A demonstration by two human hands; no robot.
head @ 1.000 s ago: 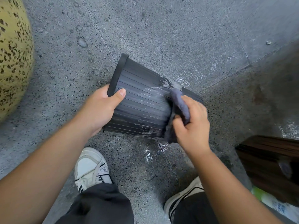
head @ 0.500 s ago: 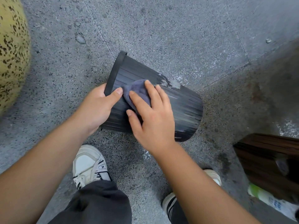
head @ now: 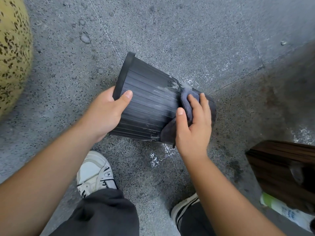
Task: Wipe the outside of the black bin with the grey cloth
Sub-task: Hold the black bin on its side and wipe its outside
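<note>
The black ribbed bin (head: 150, 106) is held on its side above the floor, rim to the upper left, base to the right. My left hand (head: 104, 113) grips its rim, thumb lying on the ribbed wall. My right hand (head: 192, 123) presses the grey cloth (head: 185, 103) flat against the wall near the base, fingers spread over it. One end of the cloth hangs below the bin's lower edge. Whitish smears show on the wall just left of the cloth. The bin's base is mostly hidden by my hand and the cloth.
Speckled grey floor (head: 170, 31) all around. A yellow spotted round object (head: 13, 53) sits at the far left. A dark brown ribbed container (head: 283, 169) stands at the right with a green-and-white bottle (head: 284, 210) below it. My two shoes (head: 93, 172) are under the bin.
My right hand slid the cloth from beside my left thumb near the rim along the wall to the base end. The left hand kept its grip.
</note>
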